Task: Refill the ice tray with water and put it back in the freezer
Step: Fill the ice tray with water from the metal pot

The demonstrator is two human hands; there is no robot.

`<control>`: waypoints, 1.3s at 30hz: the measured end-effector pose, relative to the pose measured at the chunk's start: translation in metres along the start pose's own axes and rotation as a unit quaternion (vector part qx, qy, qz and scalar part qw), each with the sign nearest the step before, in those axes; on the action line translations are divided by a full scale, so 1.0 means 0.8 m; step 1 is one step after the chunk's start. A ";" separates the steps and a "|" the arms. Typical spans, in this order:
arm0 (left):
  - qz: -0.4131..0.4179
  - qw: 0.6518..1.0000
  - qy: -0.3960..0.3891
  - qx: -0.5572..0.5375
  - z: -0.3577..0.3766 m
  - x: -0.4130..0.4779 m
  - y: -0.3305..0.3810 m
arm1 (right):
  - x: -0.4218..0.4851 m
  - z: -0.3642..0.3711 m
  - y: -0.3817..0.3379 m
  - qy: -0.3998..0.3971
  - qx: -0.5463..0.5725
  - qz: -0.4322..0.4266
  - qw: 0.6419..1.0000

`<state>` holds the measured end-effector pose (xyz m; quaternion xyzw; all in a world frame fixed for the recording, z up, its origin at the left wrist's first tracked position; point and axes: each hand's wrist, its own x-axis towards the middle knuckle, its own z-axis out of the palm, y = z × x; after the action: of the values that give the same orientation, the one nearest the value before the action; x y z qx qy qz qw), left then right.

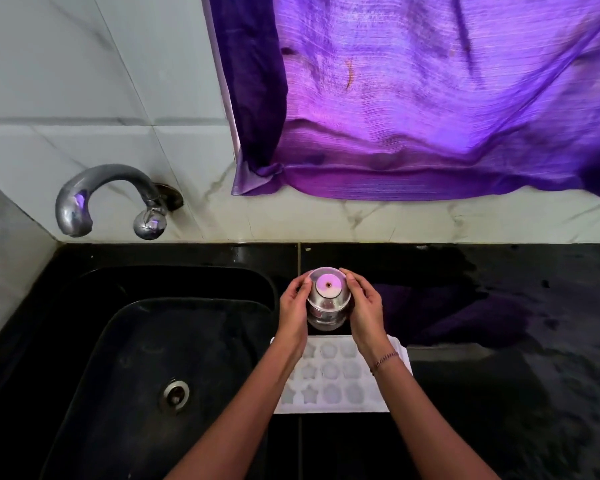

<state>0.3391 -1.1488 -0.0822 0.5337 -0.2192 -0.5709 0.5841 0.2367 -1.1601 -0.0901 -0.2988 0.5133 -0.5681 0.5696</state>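
A white ice tray (333, 375) with star and flower shaped cells lies on the black counter just right of the sink. Behind it stands a shiny steel pot (328, 303) whose round lid reflects purple light. My left hand (293, 308) curls round the pot's left side and my right hand (364, 306) round its right side, fingertips at the lid's rim. My forearms cross over the tray and hide its two ends. Whether the cells hold water cannot be told.
A black sink (84, 358) with a steel drain (176, 393) fills the lower left. A curved metal tap (84, 199) juts from the tiled wall above it. A purple curtain (430, 98) hangs over the ledge behind. The wet black counter (516, 393) runs to the right.
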 end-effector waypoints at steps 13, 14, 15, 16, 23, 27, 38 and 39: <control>0.016 1.000 -0.015 0.011 0.002 0.039 -0.018 | 0.030 -0.002 0.021 0.028 0.008 -0.004 1.000; 0.017 1.000 -0.009 0.017 0.002 0.040 -0.018 | 0.030 -0.002 0.020 0.027 0.002 -0.006 1.000; 0.019 1.000 -0.004 0.021 0.002 0.040 -0.018 | 0.031 -0.003 0.020 0.026 -0.006 -0.009 1.000; 0.022 0.999 0.001 0.024 0.003 0.040 -0.018 | 0.031 -0.003 0.020 0.025 -0.015 -0.014 0.999; 0.029 0.998 0.037 0.047 0.008 0.039 -0.018 | 0.033 -0.006 0.020 0.023 -0.064 -0.040 0.997; 0.032 0.996 0.051 0.063 0.012 0.041 -0.015 | 0.035 -0.007 0.021 0.026 -0.079 -0.045 0.996; 0.079 0.993 0.023 0.080 -0.011 0.039 0.016 | 0.030 -0.041 0.005 0.056 -0.117 -0.022 0.991; 0.079 0.993 0.024 0.083 -0.016 0.034 0.018 | 0.025 -0.052 0.002 0.072 -0.145 -0.032 0.986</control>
<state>0.3631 -1.1719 -0.0834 0.5748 -0.2929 -0.4899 0.5864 0.1957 -1.1685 -0.1087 -0.3529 0.6197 -0.5260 0.4634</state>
